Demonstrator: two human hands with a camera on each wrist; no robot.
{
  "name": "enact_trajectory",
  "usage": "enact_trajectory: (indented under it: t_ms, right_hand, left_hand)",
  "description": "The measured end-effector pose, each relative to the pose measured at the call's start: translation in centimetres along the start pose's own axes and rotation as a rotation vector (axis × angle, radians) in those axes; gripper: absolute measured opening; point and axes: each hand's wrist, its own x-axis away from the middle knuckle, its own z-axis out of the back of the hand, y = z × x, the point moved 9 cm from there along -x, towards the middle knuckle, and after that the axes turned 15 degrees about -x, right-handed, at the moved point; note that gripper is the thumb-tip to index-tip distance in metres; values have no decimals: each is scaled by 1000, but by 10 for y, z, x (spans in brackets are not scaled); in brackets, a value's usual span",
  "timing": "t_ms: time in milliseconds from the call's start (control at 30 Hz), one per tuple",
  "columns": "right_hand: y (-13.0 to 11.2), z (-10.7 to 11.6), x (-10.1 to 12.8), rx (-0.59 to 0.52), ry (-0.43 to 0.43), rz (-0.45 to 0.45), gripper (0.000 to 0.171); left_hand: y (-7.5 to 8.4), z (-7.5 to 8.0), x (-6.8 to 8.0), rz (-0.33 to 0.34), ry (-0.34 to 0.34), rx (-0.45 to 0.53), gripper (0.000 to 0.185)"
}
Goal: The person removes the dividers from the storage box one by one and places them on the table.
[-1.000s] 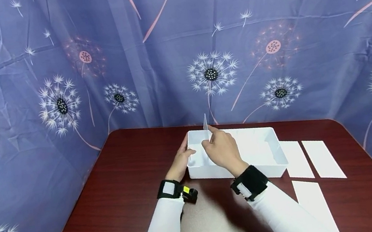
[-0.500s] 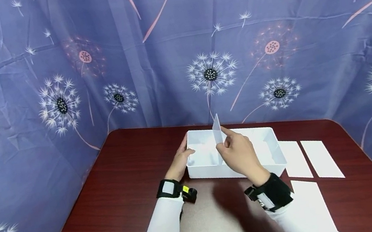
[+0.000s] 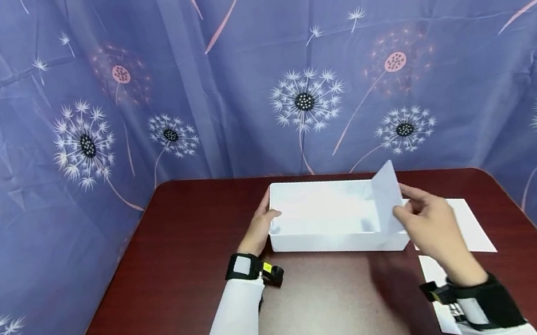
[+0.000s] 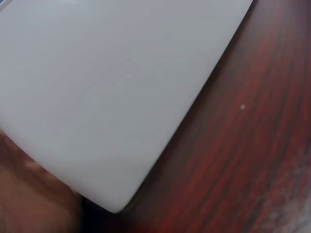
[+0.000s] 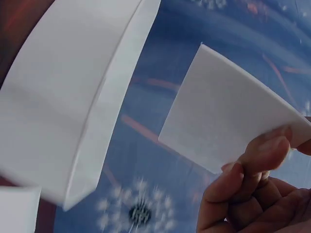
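Observation:
A white rectangular plastic box (image 3: 339, 241) stands open-topped on the table. My left hand (image 3: 258, 228) grips its left end, thumb over the rim and fingers along the outside. In the left wrist view the side of the box (image 4: 107, 97) fills much of the picture, with part of the hand at the lower left. My right hand (image 3: 429, 218) pinches a thin white divider panel (image 3: 387, 196) between thumb and fingers, upright at the right end of the box. The right wrist view has this panel (image 5: 228, 107) raised apart from the box (image 5: 63, 97).
Flat white panels lie on the dark red wooden table (image 3: 179, 233) to the right: one panel (image 3: 471, 227) behind the right hand, another panel (image 3: 444, 318) under the right wrist strap. A blue dandelion-patterned curtain (image 3: 234, 80) hangs behind the table.
My right hand has carried the divider panel rightward, from the left part of the box to its right end. The left hand has stayed on the box's left end.

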Motion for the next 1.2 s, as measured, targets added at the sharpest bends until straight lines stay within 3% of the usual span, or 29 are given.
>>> enact_trajectory:
  t_ms: [200, 333, 533, 700, 867, 1033, 1200]
  right_hand:
    - [40, 59, 16, 72, 24, -63, 48]
    - [74, 96, 29, 124, 0, -134, 55]
    - [116, 132, 51, 175, -61, -239, 65]
    - [145, 146, 66, 282, -119, -319, 70]
    - [181, 150, 86, 249, -122, -490, 74]
    - [209, 150, 102, 238, -101, -568, 65]
    - [227, 151, 112, 319, -54, -613, 52]
  left_hand:
    - [4, -2, -1, 2, -8, -6, 80]
    - [5, -2, -2, -5, -4, -16, 80]
    - [5, 3, -4, -4, 4, -19, 79]
    - [6, 5, -4, -4, 12, -8, 80]
    - [7, 5, -3, -7, 10, -9, 81]
    - [8, 7, -4, -11, 18, -9, 81]
    - [8, 7, -4, -4, 17, -4, 80]
